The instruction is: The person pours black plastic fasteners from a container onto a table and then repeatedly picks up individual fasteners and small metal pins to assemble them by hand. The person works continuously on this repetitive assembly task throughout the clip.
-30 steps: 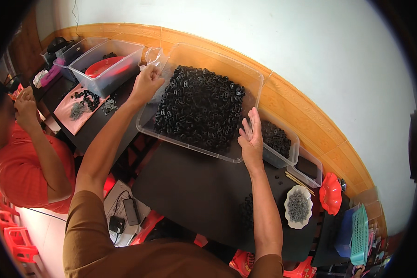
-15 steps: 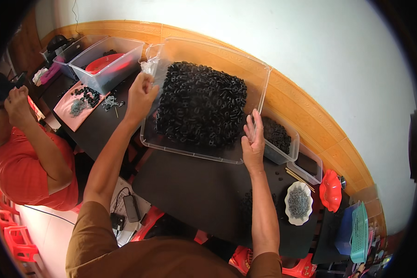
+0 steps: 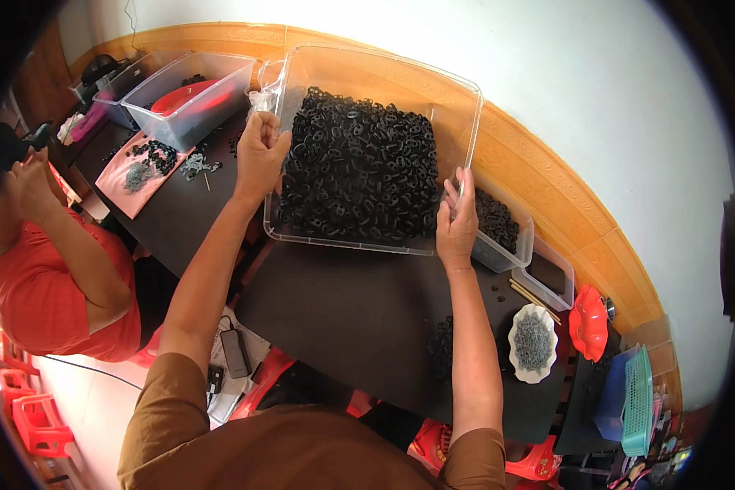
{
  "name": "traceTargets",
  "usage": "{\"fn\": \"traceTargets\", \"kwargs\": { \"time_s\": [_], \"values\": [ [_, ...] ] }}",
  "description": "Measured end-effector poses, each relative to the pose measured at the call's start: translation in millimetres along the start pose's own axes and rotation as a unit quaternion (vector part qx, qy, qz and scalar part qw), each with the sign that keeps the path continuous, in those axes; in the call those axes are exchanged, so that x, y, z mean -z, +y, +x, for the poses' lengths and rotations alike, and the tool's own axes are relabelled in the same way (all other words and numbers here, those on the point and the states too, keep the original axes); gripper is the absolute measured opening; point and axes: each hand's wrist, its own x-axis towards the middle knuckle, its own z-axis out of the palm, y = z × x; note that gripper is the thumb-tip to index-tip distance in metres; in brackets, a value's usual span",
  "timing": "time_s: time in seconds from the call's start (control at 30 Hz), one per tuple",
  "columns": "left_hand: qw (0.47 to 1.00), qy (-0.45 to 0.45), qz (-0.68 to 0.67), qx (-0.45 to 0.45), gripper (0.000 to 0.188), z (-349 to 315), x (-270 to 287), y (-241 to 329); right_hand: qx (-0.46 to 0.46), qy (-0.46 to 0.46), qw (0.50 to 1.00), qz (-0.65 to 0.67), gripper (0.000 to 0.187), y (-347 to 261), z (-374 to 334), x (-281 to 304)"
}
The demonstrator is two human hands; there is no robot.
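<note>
Head view. A large clear tub [image 3: 347,242] stands at the far side of the table [image 3: 335,310], between two hands and heaped with black pieces [image 3: 359,163]. The left hand [image 3: 261,155] is curled, its fingers closed over the left rim; the right hand [image 3: 457,220] pinches the opposite wall between thumb and outstretched fingers. The clear plastic makes it hard to tell how firmly each grips, or whether the tub's base bears fully on the table.

Handling is best done with equal hold on both sides—the tub kept level, the load probably being heavy and loose, and the right side clear of the smaller tub [image 3: 505,260] close by.

Counts: large tub, one; smaller tub at its right, one, also holding black pieces; small clear box [image 3: 565,296], one; sticks [image 3: 536,300], two; white bowl [image 3: 515,347] of grey bits [image 3: 533,341], one; red bowls, two—one at the right [image 3: 588,322], one inside the left-hand tub [image 3: 167,145]. The black pieces and grey bits are too many to count.
</note>
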Motion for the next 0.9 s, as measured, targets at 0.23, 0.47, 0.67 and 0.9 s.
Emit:
{"fn": "traceTargets", "kwargs": {
  "time_s": [0.23,0.47,0.67,0.9],
  "values": [
    [1.000,0.010,-0.013,-0.002,0.017,-14.5,-0.8,11.7,-0.040,0.031,0.999,0.005,0.054,7.3,-13.8,-5.8],
    [1.000,0.016,-0.009,-0.003,0.018,-16.9,-2.4,8.2,-0.040,0.052,0.997,0.031,0.039,16.4,-17.2,-13.1],
    [0.999,0.031,-0.008,-0.010,0.018,-13.4,-8.8,7.3,-0.052,0.040,0.998,0.014,0.038,17.0,-8.3,-11.6],
    [0.995,0.018,0.097,-0.018,0.019,4.5,-12.8,-11.6,-0.028,0.079,0.997,0.001,0.038,21.2,-18.8,-26.0]
  ]
}}
